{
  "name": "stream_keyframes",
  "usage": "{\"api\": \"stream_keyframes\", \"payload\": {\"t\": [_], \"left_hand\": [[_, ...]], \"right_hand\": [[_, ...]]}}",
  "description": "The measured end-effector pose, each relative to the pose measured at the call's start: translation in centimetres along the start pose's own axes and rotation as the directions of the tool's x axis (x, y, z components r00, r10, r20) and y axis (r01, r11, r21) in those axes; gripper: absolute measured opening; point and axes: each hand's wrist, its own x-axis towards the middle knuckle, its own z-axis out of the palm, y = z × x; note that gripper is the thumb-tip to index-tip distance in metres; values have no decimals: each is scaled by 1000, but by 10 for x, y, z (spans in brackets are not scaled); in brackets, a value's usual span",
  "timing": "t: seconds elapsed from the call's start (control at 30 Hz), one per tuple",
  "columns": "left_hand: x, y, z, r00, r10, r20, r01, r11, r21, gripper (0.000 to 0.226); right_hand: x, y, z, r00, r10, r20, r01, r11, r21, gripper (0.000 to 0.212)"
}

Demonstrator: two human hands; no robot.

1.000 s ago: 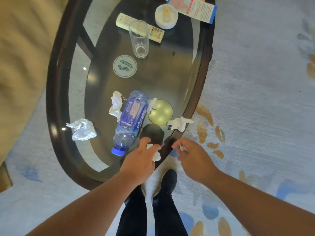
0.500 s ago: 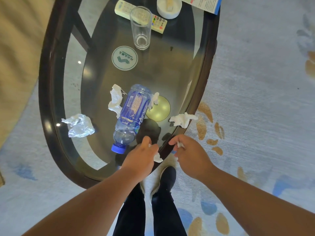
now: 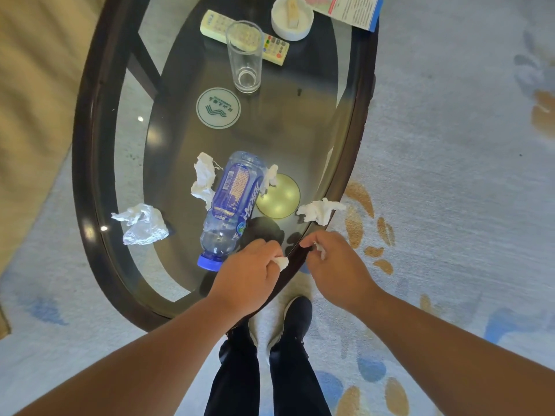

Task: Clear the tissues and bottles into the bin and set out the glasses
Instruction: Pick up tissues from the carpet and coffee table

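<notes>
Hovering at lower centre of the frame, over the near end of the oval glass table (image 3: 87,151), both hands have their fingers curled. The left hand (image 3: 250,276) pinches a small tissue scrap (image 3: 282,262), which pokes out at the hand's right side. The right hand (image 3: 336,271), just right of it and past the table's dark rim, pinches a second tissue wad (image 3: 320,251), mostly hidden by the fingers.

A clear plastic bottle (image 3: 231,202) with a blue label lies on its side at the centre, its blue cap pointing to the lower left, just beside the left hand. A crumpled tissue (image 3: 204,181) touches the bottle's left side, and a smaller tissue (image 3: 270,179) sits at its right, over the edge of a yellow coaster (image 3: 282,199). Another loose tissue (image 3: 319,210) lies at the table's right rim, just above the right hand. A crumpled silvery wrapper (image 3: 141,225) sits at left centre, apart from the bottle.

At upper centre an empty glass (image 3: 244,58) stands upright in front of a remote control (image 3: 214,24), with a white coaster (image 3: 218,108) just below and left of it. A white round dish (image 3: 292,19) and a leaflet (image 3: 354,9) lie along the top edge.
</notes>
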Motion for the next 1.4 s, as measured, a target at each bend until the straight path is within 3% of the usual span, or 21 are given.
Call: {"api": "stream_keyframes", "payload": {"t": [0.07,0.2,0.3,0.63,0.87,1.0,1.23,1.4], "left_hand": [[2,7,-4,999,5,-50,-7,999,-40,2],[7,14,-6,994,11,-104,-16,999,-43,22],[8,14,-7,992,25,-124,-32,998,-51,26],[13,13,-11,992,7,-124,-18,996,-89,7],[12,12,-19,993,11,-114,-26,992,-125,6],[10,12,-26,990,34,-138,-52,991,-124,4],[7,16,-49,973,15,-231,-48,990,-136,7],[-1,15,-73,974,-55,-221,16,984,-175,12]], "right_hand": [[5,-1,-4,997,-11,-73,7,999,-53,20],[22,-5,-12,945,-54,-322,3,987,-158,47],[41,-7,-18,912,-88,-400,-5,974,-226,59],[75,7,-1,964,-99,-248,-16,907,-421,59],[83,7,11,990,-5,-138,-61,881,-470,14],[82,-5,8,989,31,-145,-88,908,-409,15],[70,-47,5,971,-106,-215,11,916,-402,18],[54,-78,-2,978,-121,-168,59,940,-335,30]]}}
